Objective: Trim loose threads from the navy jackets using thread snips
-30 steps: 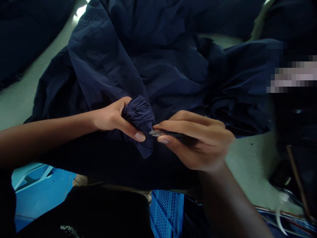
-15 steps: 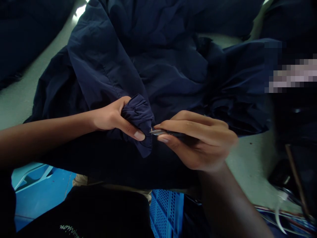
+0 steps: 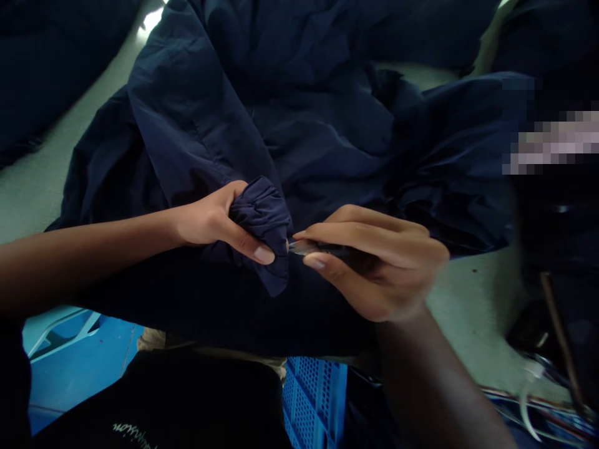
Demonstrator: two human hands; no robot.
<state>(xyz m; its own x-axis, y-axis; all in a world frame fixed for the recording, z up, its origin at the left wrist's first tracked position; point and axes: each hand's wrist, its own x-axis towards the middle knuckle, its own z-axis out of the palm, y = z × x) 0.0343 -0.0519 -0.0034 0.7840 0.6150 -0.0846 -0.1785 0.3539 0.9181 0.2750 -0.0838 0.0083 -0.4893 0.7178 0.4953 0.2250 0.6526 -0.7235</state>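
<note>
A dark navy garment (image 3: pixel 318 137) lies spread and wrinkled across the table. My left hand (image 3: pixel 218 221) pinches its gathered sleeve end, with the thumb on top of the fabric and the other fingers hidden beneath. From the right, my right hand (image 3: pixel 374 259) holds a small metal cutting tool (image 3: pixel 302 247) between thumb and fingers. The tool's pointed tip is at the right edge of the gathered cuff (image 3: pixel 264 215); whether it touches the cloth is too small to tell.
More dark fabric (image 3: pixel 56 56) lies at the upper left. A pale table (image 3: pixel 468 312) shows at the right, with a black object and a white cable (image 3: pixel 526 399) near its edge. Below are a blue perforated crate (image 3: pixel 313 399) and a light-blue stool (image 3: pixel 60 330).
My right hand and the tool have shifted very slightly right, and the thumb and fingers are a little farther apart. My left hand keeps its hold on the cuff, nearly unmoved.
</note>
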